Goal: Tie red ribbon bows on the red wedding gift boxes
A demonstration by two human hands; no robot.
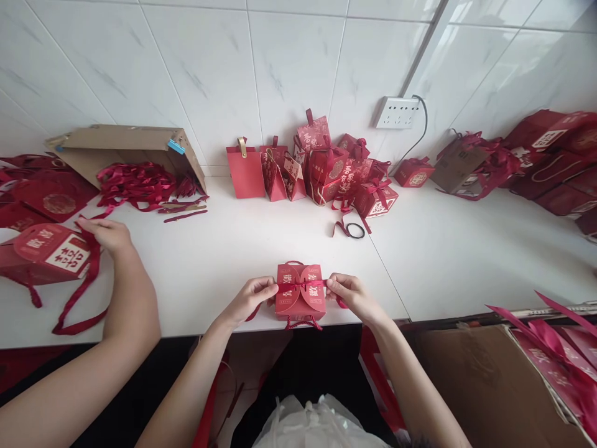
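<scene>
A small red gift box [291, 308] with gold lettering and rope handles sits at the table's front edge before me. Across its closed, petal-shaped flaps runs a dark red ribbon [298, 285], crossed or knotted at the middle. My left hand [255, 295] pinches the ribbon at the box's left side. On the opposite side, my right hand [349, 292] pinches the other length, so the ribbon is stretched between them. Loose tails hang below both hands.
At left, another person's hand [107, 233] holds a ribbon beside a red box [44, 249]. A cardboard box [135, 140] spills ribbons [135, 183]. Finished-looking boxes [326, 168] line the wall, near a black ring [355, 231]. A carton [466, 367] stands at lower right.
</scene>
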